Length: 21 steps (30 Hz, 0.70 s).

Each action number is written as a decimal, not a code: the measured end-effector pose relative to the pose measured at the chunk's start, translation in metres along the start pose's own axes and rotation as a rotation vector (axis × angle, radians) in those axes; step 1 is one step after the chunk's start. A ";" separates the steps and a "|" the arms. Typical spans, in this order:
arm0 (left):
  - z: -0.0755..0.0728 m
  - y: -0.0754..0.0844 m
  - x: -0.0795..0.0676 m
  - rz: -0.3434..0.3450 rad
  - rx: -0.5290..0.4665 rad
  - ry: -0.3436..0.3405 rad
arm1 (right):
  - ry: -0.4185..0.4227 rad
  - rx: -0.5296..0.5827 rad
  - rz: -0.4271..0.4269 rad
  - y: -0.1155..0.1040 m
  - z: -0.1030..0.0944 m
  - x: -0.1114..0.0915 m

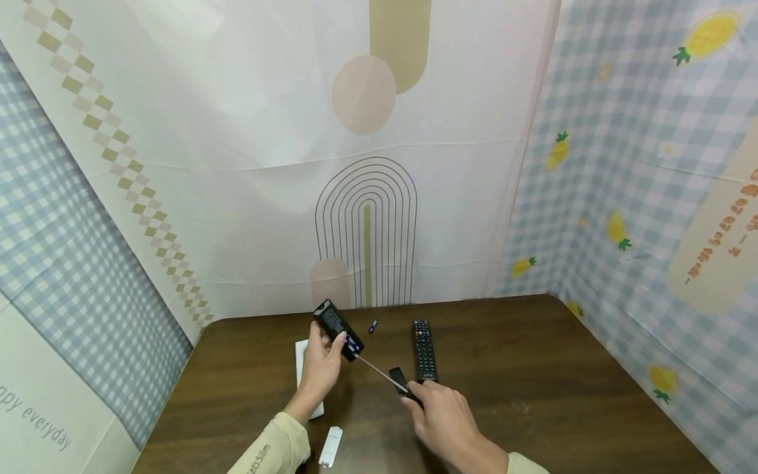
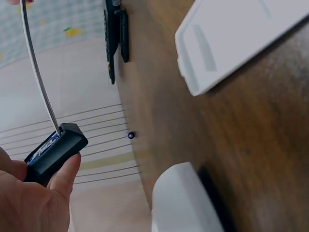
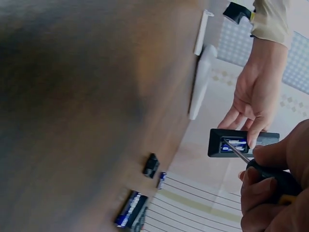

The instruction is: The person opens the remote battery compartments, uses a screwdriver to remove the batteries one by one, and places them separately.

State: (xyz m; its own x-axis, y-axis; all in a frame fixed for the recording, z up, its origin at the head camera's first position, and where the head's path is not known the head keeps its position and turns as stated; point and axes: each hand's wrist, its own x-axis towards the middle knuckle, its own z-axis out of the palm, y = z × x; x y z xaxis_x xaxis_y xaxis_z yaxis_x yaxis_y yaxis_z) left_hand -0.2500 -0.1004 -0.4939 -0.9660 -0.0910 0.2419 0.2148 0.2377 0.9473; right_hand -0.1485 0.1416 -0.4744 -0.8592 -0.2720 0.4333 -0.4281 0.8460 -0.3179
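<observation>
My left hand (image 1: 322,364) grips a black remote control (image 1: 333,324), raised above the table with its open battery compartment facing up. Blue-and-white batteries (image 3: 235,144) sit in that compartment, and the left thumb lies beside them. My right hand (image 1: 447,418) holds a screwdriver (image 1: 381,373) by its dark handle. In the right wrist view the metal tip reaches the batteries at the compartment's end. One loose blue battery (image 1: 373,326) lies on the table beyond the hands. A small black cover (image 1: 397,378) lies near the right hand.
On the wooden table (image 1: 503,368), a second black remote (image 1: 424,349) lies just beyond the right hand. A white device (image 1: 301,352) lies partly behind the left wrist, and a white cover (image 1: 331,447) is nearer the front. Fabric curtains (image 1: 266,217) hang behind and at both sides.
</observation>
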 end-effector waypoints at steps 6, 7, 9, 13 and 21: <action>0.005 -0.005 0.000 -0.045 0.014 -0.015 | 0.014 -0.020 -0.004 0.005 0.008 -0.004; 0.005 -0.006 0.001 -0.054 0.013 -0.014 | 0.011 -0.023 -0.004 0.007 0.009 -0.004; 0.006 -0.007 0.003 -0.054 0.010 -0.010 | 0.000 -0.027 -0.001 0.009 0.012 -0.003; 0.007 -0.009 0.005 -0.083 -0.008 -0.007 | -0.035 -0.014 0.006 0.012 0.016 0.000; 0.005 -0.017 0.008 -0.110 0.009 -0.012 | -0.070 -0.001 -0.007 0.014 0.021 0.006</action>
State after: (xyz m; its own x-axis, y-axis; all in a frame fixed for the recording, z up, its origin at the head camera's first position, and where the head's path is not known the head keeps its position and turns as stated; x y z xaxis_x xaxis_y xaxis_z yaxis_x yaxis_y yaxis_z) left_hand -0.2623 -0.1000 -0.5094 -0.9854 -0.1056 0.1336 0.1058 0.2353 0.9661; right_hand -0.1656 0.1420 -0.4941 -0.8736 -0.3093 0.3756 -0.4340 0.8443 -0.3143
